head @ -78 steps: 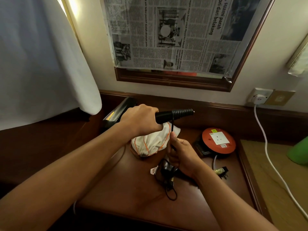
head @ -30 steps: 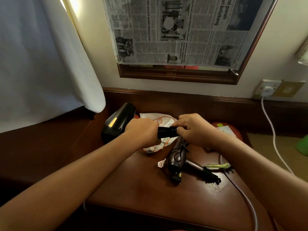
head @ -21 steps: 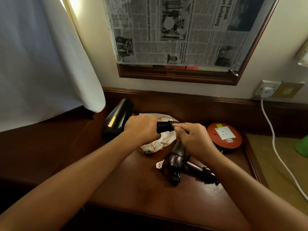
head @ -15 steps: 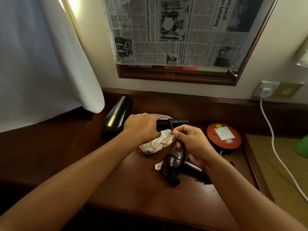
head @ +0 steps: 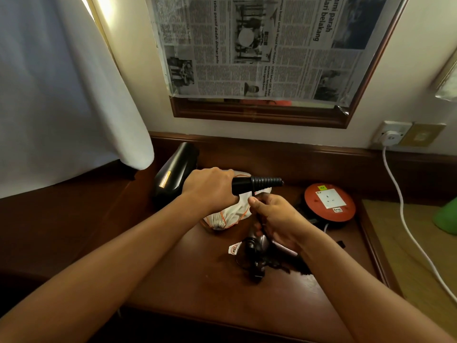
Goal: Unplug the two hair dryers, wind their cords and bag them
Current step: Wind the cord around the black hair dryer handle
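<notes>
Just under left hand (head: 210,188), gripping black dryer (head: 176,169) handle lengthwise left-right, right hand (head: 277,220) pinches cord (head: 254,194), nearest for next wrap.

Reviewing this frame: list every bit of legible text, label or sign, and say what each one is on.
"ami parah" and "dari belakang": rotated headline on the newspaper sheet covering the wooden-framed mirror.
Newspaper body columns: too small to read.
White label and small yellow tag on the round orange extension-cord reel: print too small to read.
Small white tag beside the grey hair dryer on the table: red mark, unreadable.
Yellow sticker on the black hair dryer: unreadable.
</notes>
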Motion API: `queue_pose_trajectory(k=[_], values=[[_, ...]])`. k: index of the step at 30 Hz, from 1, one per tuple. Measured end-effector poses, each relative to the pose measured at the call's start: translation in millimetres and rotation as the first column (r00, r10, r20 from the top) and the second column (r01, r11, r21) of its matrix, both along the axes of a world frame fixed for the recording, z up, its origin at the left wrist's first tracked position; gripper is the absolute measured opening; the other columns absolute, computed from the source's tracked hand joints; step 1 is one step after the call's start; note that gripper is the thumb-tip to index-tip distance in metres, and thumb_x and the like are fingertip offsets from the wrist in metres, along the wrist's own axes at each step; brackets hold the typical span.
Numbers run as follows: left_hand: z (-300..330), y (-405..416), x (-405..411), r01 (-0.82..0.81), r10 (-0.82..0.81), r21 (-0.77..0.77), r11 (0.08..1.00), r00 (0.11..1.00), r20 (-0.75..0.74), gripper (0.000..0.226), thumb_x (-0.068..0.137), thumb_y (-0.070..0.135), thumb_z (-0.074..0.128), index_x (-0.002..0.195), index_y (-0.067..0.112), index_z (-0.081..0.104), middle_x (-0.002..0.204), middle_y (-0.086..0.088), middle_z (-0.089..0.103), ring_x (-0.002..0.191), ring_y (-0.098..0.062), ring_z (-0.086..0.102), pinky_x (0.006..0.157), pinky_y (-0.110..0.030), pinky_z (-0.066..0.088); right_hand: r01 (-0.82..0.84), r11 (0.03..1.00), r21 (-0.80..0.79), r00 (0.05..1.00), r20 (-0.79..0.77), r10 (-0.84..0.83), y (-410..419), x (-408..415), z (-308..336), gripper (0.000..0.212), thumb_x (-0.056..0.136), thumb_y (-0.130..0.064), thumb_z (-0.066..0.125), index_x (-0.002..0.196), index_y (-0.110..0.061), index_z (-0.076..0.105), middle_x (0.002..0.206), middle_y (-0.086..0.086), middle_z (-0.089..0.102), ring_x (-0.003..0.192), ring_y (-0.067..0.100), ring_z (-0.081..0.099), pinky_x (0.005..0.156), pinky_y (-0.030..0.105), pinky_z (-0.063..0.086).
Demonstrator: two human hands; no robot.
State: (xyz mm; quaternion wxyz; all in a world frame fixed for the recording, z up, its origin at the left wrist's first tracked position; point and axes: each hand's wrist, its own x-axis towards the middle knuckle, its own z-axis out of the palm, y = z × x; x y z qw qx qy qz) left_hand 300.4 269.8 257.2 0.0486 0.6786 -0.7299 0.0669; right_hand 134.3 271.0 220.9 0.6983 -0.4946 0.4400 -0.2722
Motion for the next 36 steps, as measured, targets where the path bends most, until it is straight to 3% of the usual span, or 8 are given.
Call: queue_pose_trajectory(k=[4,11,16,22,27,30,34,36], values=[[5,-3,3,0.009,-0.009,-0.009,1.0,1.0,0.015,0.037,0.085,0.051,0.054,0.112,0.025,0.055,0.089,0.002,0.063,0.079,-0.021,0.062,0.062,-0.03,0.041,-0.046,0.999,-0.021,0.997,0.059,0.047,3,-1,-8,0.039,0.099,-0.037,0.042,0.078,-0.009,0.057,0.056,-0.003,0.037,0.043,0.01,0.023,0.036,0.017,0.021],[9,-1,2,0.013,-0.012,0.022,1.0,0.999,-0.038,0.036,0.084,0.051,0.055,0.109,0.026,0.056,0.085,0.004,0.058,0.078,-0.02,0.06,0.065,-0.031,0.046,-0.087,0.994,-0.063,0.961,0.259,0.101,1,-5,-22,0.029,0.101,-0.023,0.038,0.082,-0.011,0.056,0.056,0.001,0.039,0.048,0.013,0.022,0.048,0.027,0.014],[13,1,1,0.045,-0.044,0.026,0.999,0.998,-0.05,0.036,0.083,0.053,0.055,0.108,0.026,0.056,0.084,0.005,0.059,0.076,-0.019,0.06,0.066,-0.032,0.05,-0.018,0.987,-0.162,0.984,0.17,0.046,-3,-3,-29,0.032,0.098,-0.031,0.044,0.079,-0.009,0.056,0.05,-0.002,0.026,0.043,0.008,0.02,0.04,0.02,0.018],[19,8,1,0.108,-0.106,0.057,0.992,0.994,-0.04,0.035,0.084,0.052,0.054,0.108,0.026,0.055,0.078,0.01,0.051,0.072,-0.015,0.054,0.062,-0.029,0.042,-0.145,0.968,-0.204,0.981,0.096,0.167,-14,-12,-32,0.037,0.084,-0.046,0.052,0.066,-0.014,0.058,0.049,-0.002,0.025,0.042,0.008,0.019,0.043,0.022,0.014],[22,18,3,0.195,-0.182,0.113,0.974,0.976,-0.117,0.027,0.081,0.047,0.061,0.092,0.035,0.04,0.067,0.014,0.041,0.069,-0.012,0.049,0.056,-0.024,0.035,-0.408,0.912,-0.038,0.912,0.029,0.409,-38,-31,-17,0.028,0.09,-0.034,0.059,0.068,-0.016,0.057,0.052,-0.005,0.032,0.048,0.008,0.024,0.05,0.026,0.015],[22,24,0,0.247,-0.236,0.132,0.96,0.968,-0.089,0.027,0.08,0.038,0.063,0.09,0.031,0.039,0.07,0.013,0.042,0.063,-0.008,0.044,0.051,-0.019,0.029,-0.522,0.85,0.071,0.852,0.006,0.523,-66,-43,-1,0.01,0.081,-0.013,0.058,0.073,-0.016,0.062,0.056,-0.005,0.047,0.051,0.008,0.036,0.051,0.021,0.029],[22,26,-7,0.28,-0.278,0.141,0.949,0.96,-0.033,0.023,0.082,0.037,0.061,0.097,0.027,0.046,0.081,0.012,0.048,0.07,-0.011,0.05,0.064,-0.029,0.048,-0.671,0.728,0.141,0.713,-0.148,0.685,-97,-38,25,0.021,0.077,-0.01,0.057,0.094,-0.004,0.068,0.076,0.012,0.058,0.062,0.016,0.054,0.056,0.023,0.045],[21,28,-10,0.274,-0.279,0.155,0.949,0.96,0.01,0.027,0.083,0.039,0.061,0.104,0.025,0.05,0.085,0.01,0.052,0.072,-0.013,0.053,0.069,-0.032,0.052,-0.676,0.71,0.199,0.678,-0.21,0.704,-104,-31,36,0.022,0.077,-0.017,0.059,0.092,-0.002,0.064,0.077,0.011,0.062,0.065,0.018,0.058,0.061,0.025,0.047]])
